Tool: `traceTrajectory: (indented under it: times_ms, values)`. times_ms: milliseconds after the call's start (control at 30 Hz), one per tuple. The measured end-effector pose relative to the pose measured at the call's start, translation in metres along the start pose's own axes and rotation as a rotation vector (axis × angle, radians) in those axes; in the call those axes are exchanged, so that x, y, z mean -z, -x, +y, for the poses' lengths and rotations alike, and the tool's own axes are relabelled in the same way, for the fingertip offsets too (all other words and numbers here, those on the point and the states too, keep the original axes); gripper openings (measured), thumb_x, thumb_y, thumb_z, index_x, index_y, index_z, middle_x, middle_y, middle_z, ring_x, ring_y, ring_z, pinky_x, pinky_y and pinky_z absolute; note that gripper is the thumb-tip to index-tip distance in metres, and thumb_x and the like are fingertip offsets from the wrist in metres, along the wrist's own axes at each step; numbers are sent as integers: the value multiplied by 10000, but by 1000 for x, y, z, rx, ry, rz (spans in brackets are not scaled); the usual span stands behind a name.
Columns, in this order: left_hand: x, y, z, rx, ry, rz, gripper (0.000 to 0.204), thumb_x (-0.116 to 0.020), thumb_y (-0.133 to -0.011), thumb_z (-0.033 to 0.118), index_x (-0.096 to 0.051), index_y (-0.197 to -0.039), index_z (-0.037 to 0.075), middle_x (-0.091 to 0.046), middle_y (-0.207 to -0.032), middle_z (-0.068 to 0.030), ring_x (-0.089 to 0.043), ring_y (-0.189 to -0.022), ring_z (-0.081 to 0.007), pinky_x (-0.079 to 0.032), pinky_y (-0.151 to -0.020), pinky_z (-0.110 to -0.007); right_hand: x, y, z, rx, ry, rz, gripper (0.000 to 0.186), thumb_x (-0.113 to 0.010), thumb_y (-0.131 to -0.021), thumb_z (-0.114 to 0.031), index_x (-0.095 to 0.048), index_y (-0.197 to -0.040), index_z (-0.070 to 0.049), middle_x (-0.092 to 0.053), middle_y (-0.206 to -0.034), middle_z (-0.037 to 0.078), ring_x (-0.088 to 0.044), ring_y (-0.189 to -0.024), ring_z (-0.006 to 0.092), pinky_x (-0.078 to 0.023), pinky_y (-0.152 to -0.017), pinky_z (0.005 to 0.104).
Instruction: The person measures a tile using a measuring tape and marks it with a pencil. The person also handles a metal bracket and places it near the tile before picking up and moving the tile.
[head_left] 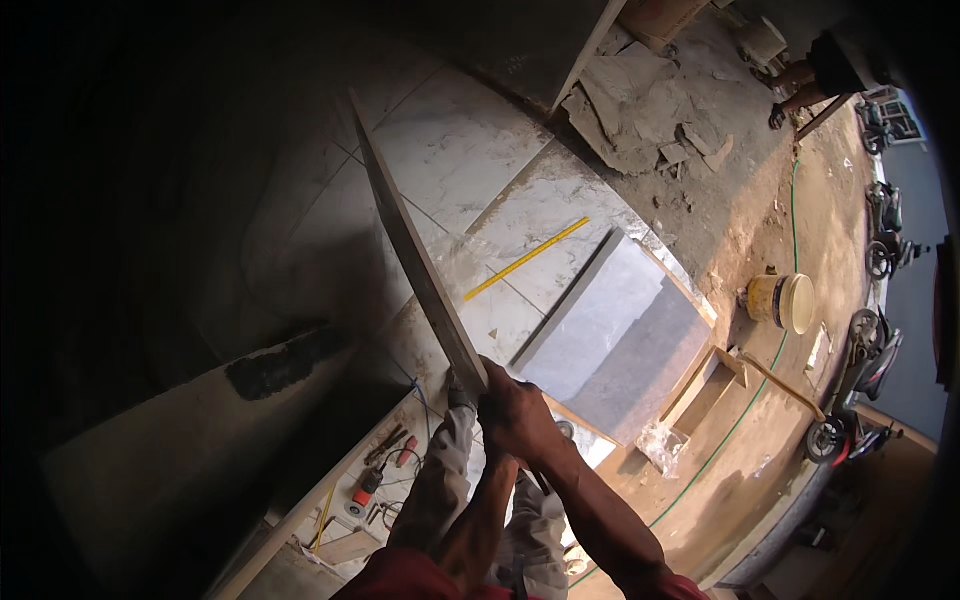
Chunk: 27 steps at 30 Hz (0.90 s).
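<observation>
A long, narrow straight bar (pixel 422 270) rises from my hands toward the upper left, its far end in shadow. My right hand (pixel 522 415) is wrapped around the lower end. Close against it, my left hand (pixel 491 443) is also at the bar's lower end, largely covered by the right hand, with few of its fingers showing. To the right of the bar, a yellow measuring stick (pixel 527 259) lies on the pale floor tiles (pixel 440 160). A large grey slab (pixel 610 330) lies next to my right hand, one part of its face darker than the rest.
A red-and-black power tool (pixel 368 487) and hand tools lie beside my legs. Broken rubble (pixel 675 150) covers the ground at the upper right. A yellowish bucket (pixel 780 302), a green hose (pixel 745 425) and parked motorcycles (pixel 860 360) are on the right. Another person's hand (pixel 777 117) shows top right.
</observation>
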<state>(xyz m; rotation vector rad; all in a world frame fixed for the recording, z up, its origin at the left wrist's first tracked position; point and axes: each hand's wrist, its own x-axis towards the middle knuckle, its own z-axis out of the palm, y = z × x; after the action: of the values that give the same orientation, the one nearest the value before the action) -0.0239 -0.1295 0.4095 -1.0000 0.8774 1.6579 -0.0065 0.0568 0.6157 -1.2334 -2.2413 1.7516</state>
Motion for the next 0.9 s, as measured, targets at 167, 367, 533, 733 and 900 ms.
traceTrajectory:
  times_ms: [167, 367, 533, 733, 900]
  values:
    - [4, 16, -14, 34, 1, -154, 599, -448, -966, 439, -378, -1380, 12, -477, -1351, -152, -472, -1225, -295, -374, -1041, -473, 40, 60, 8, -189, -131, 215, 528, -597, -755, -73, -497, -1270, -11, -673, -907, 213, -682, -852, 326, -526, -766, 379]
    - [15, 12, -39, 67, 56, -355, 588, -450, -971, 417, -378, -1379, 0, -486, -1345, -157, -479, -1220, -302, -384, -1037, -470, 48, 103, 44, -279, -369, 549, 419, -553, -779, -6, -530, -1196, 35, -647, -1042, 153, -609, -988, 197, -464, -871, 335]
    - [5, 8, -52, 25, -2, -354, 580, -452, -974, 399, -377, -1378, -10, -494, -1339, -161, -485, -1216, -307, -391, -1034, -468, 61, 108, 49, -200, -654, 771, 333, -553, -847, 12, -530, -1177, 49, -644, -1028, 134, -604, -945, 186, -459, -861, 306]
    - [-67, 10, -47, -57, -322, -154, 489, -484, -972, 351, -474, -1298, -13, -560, -1260, -159, -543, -1148, -303, -446, -988, -418, 76, 97, 82, -260, -830, 885, 362, -548, -822, 47, -517, -1183, 51, -624, -1054, 129, -591, -950, 179, -444, -862, 292]
    - [-84, -28, -34, -94, -375, -64, 519, -494, -965, 367, -459, -1309, -20, -552, -1274, -146, -537, -1127, -324, -401, -990, -434, 78, 76, 108, -222, -894, 951, 363, -547, -797, 21, -524, -1157, 64, -624, -1043, 130, -589, -921, 179, -444, -838, 285]
